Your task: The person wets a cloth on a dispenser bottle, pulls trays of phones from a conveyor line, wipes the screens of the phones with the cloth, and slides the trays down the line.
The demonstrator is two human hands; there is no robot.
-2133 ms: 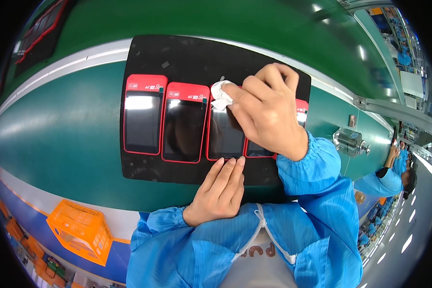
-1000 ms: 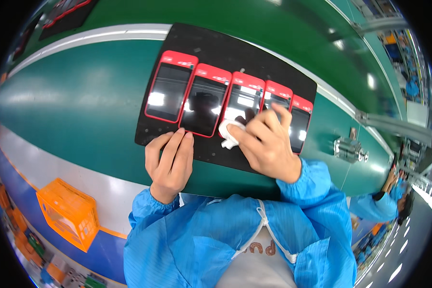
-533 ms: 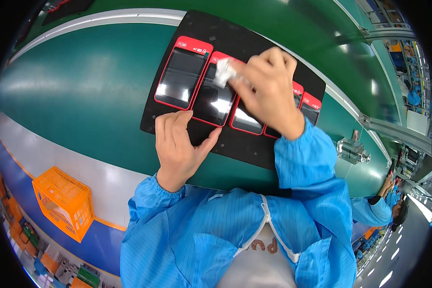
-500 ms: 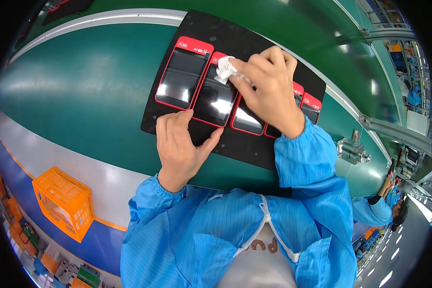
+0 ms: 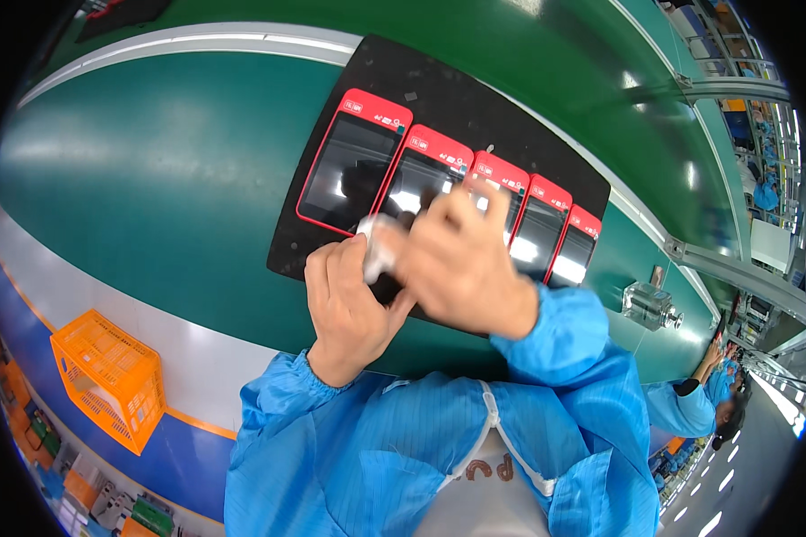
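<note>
Several red-framed handheld devices with dark glossy screens lie side by side on a black mat. My right hand (image 5: 461,259), blurred by motion, pinches a crumpled white cloth (image 5: 381,246) over the lower end of the second device from the left (image 5: 430,174). My left hand (image 5: 345,309) is at that same lower end, with fingers and thumb on either side of it. The cloth and right hand hide where they meet the device. The leftmost device (image 5: 354,166) lies just beyond my left fingertips. My right hand partly covers the third device (image 5: 501,170).
The black mat (image 5: 421,76) rests on a green tabletop (image 5: 170,152). A clear bottle with a metal top (image 5: 649,304) stands at the right. An orange plastic crate (image 5: 112,376) sits at lower left, off the table. Another person (image 5: 690,403) is at the far right.
My right hand has brought the cloth from the top of the second device down to its lower end, toward my left hand. Mat and devices appear slightly lower in the view.
</note>
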